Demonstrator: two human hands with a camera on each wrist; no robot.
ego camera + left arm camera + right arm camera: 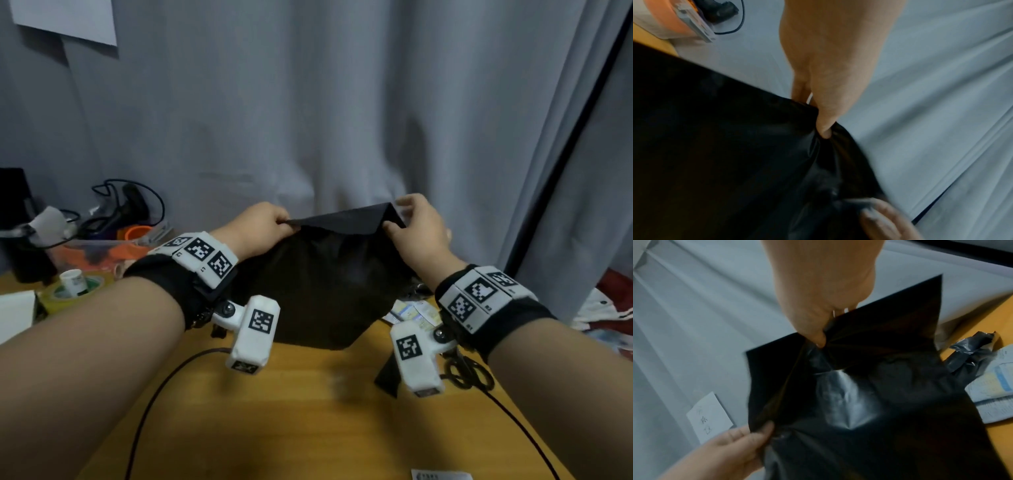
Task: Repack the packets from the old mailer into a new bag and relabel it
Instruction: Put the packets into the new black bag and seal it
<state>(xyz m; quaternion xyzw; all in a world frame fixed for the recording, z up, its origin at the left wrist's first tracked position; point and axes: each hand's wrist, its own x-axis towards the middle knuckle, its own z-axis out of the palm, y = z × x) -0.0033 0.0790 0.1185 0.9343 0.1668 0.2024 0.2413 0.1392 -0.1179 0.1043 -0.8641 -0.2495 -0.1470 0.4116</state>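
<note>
Both hands up over the wooden surface (308, 411), holding the black bag (322, 281) by its top edge, in front of the grey curtain (342, 102).

Left hand (260, 229): grip pinching the bag's top-left edge, fingers curled over the plastic. Left wrist view shows the thumb (824, 123) pressed into the black film.

Right hand (421, 233): grip pinching the top-right corner, thumb in front, fingers behind. Right wrist view confirms the pinch, plastic bunched under the thumb (816, 335).

Bag hangs between the two hands, top edge stretched and peaking near the right hand, lower end reaching down to the surface. Cannot tell what is inside; a lighter sheen shows through the film in the right wrist view.

Just right of the bag on the surface: a crumpled grey mailer (970, 353) lying beside printed packets (995, 386); the packets also peek out below the right wrist in the head view.

Far left of the surface: clutter with a clear bin (89, 253), an orange item (137, 233), black cables (113, 195), a small white bottle (73, 281).

White paper note (710, 417) pinned to the curtain. A white label (442, 475) at the near edge of the surface.
</note>
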